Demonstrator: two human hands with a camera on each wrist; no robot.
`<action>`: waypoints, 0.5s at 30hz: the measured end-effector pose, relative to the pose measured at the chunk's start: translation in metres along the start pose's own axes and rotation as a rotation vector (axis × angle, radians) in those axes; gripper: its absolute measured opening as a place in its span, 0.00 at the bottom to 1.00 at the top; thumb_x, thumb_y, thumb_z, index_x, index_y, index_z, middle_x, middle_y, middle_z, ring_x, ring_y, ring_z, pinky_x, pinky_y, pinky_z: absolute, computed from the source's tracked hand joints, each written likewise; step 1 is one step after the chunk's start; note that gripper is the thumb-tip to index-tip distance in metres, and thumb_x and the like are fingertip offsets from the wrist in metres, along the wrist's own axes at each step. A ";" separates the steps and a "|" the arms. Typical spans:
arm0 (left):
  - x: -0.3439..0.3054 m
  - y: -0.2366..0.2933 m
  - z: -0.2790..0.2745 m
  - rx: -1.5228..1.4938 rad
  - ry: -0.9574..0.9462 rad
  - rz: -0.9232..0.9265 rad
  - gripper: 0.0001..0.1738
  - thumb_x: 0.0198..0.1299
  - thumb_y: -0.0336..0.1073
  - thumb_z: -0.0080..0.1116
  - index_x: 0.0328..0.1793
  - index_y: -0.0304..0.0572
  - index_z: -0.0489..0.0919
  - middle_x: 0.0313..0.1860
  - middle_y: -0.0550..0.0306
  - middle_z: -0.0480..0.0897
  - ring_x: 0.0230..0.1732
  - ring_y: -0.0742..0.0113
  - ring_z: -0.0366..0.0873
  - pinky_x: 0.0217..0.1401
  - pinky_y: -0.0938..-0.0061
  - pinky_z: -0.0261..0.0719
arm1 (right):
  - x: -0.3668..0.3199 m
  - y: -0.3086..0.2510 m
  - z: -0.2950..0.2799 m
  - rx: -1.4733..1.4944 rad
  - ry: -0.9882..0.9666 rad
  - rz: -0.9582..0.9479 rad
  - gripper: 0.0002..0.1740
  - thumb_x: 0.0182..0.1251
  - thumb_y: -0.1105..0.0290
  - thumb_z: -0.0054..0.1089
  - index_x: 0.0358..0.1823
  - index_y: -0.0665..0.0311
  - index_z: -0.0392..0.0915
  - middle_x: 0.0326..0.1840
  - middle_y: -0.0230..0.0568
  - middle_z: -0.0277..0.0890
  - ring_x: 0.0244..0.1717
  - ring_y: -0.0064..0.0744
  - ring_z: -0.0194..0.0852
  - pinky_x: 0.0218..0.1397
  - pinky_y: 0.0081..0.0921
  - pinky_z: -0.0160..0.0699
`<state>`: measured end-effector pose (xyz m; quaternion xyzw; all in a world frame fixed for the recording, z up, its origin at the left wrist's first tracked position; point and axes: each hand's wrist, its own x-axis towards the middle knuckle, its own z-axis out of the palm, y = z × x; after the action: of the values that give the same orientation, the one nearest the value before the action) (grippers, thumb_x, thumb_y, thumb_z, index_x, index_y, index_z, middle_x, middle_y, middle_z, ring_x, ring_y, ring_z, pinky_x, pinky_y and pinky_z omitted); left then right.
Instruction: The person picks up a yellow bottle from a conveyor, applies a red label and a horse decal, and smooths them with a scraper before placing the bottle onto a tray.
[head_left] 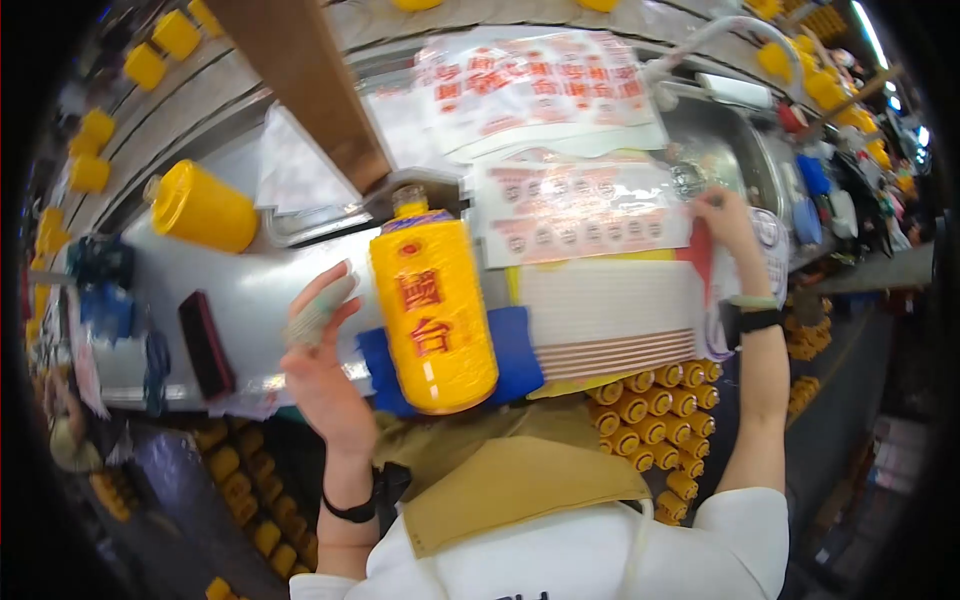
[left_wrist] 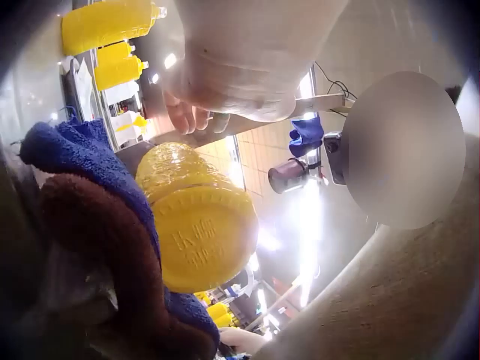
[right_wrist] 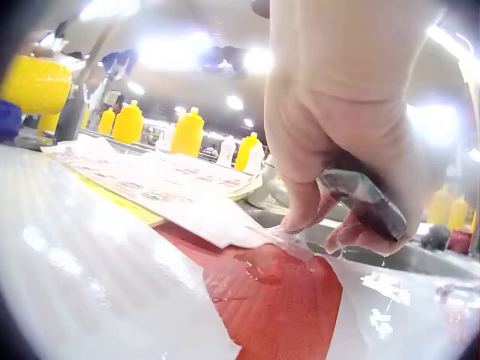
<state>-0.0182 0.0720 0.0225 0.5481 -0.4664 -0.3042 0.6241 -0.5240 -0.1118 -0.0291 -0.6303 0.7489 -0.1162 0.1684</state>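
Observation:
A yellow bottle [head_left: 432,310] with red characters lies on a blue towel [head_left: 515,345], its neck pointing away and its base toward me. Left of the bottle, my left hand [head_left: 325,370] is raised with loosely bent fingers, holding nothing; a grey-green wrap covers one finger. My right hand [head_left: 728,225] reaches to the right edge of a printed decal sheet [head_left: 580,212]. In the right wrist view its curled fingers hold a small flat dark piece [right_wrist: 367,202] with a grey-green edge. Clear film [right_wrist: 292,238] shows right at the fingertips, above a wet red patch [right_wrist: 281,300].
More printed sheets [head_left: 540,85] lie behind, beside a sink [head_left: 715,130] with a curved tap [head_left: 735,30]. A striped pad [head_left: 605,310] is under the decal sheet. Another yellow bottle [head_left: 205,207] and a dark phone-like slab [head_left: 206,345] lie to the left. A brown post [head_left: 305,90] rises behind the bottle.

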 end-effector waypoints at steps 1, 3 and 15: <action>0.000 0.002 -0.001 0.000 -0.025 0.004 0.48 0.77 0.72 0.30 0.68 0.29 0.78 0.68 0.37 0.79 0.68 0.49 0.78 0.68 0.59 0.77 | -0.011 -0.025 -0.007 -0.089 0.132 -0.010 0.12 0.60 0.64 0.71 0.39 0.66 0.86 0.41 0.56 0.85 0.47 0.52 0.84 0.51 0.39 0.78; -0.007 0.003 -0.002 0.016 -0.039 -0.036 0.48 0.76 0.73 0.32 0.71 0.31 0.75 0.69 0.38 0.79 0.69 0.48 0.77 0.69 0.57 0.76 | -0.031 -0.060 -0.013 -0.124 0.299 -0.241 0.10 0.64 0.67 0.69 0.40 0.68 0.83 0.40 0.52 0.82 0.46 0.53 0.81 0.51 0.41 0.75; -0.036 0.003 -0.010 -0.171 -0.489 -0.129 0.77 0.47 0.43 0.86 0.89 0.36 0.36 0.88 0.41 0.46 0.86 0.49 0.52 0.86 0.55 0.54 | -0.202 -0.294 -0.003 0.455 -0.550 -0.812 0.11 0.57 0.76 0.74 0.39 0.62 0.80 0.39 0.43 0.73 0.43 0.48 0.75 0.45 0.39 0.75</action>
<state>-0.0236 0.1089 0.0163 0.4322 -0.5402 -0.5049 0.5162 -0.2290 0.0348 0.1082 -0.8238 0.3292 -0.1621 0.4321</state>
